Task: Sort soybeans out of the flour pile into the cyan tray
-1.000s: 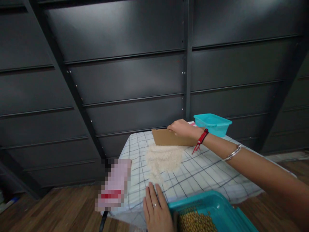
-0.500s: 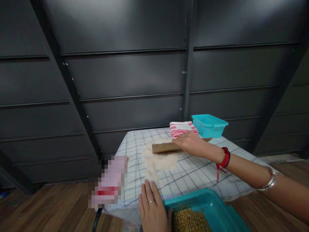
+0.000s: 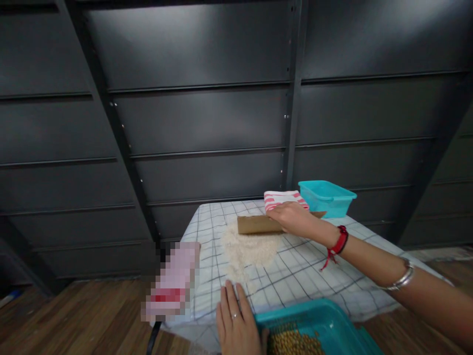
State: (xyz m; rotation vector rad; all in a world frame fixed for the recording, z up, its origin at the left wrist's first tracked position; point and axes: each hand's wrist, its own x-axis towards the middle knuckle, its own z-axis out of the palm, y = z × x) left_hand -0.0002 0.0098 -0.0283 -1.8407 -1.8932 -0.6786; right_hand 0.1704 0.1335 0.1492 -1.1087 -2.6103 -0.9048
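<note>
My right hand (image 3: 291,217) is closed round a piece of brown cardboard (image 3: 256,225), gripping its upper edge. The cardboard stands tilted at the far side of a spread of whitish grains (image 3: 254,252), which looks like rice. That layer lies thin on a checked white cloth (image 3: 207,276). My left hand (image 3: 236,315) rests flat at the near edge of the cloth, fingers stretched forward and holding nothing. Right beside it is a teal basket (image 3: 332,315) with yellow-brown beans or seeds (image 3: 295,342) inside; the lower part is cut off by the frame.
At the back right of the table stand a folded pink-and-white striped towel (image 3: 275,198) and a turquoise plastic tub (image 3: 325,202). A blurred-out pinkish object (image 3: 173,278) lies along the left edge. Behind the table rises a dark panelled wall (image 3: 207,123).
The cardboard has shifted slightly away from me over the grains and shows more of its face. My left hand stays at the cloth's edge. The whole view has moved a little.
</note>
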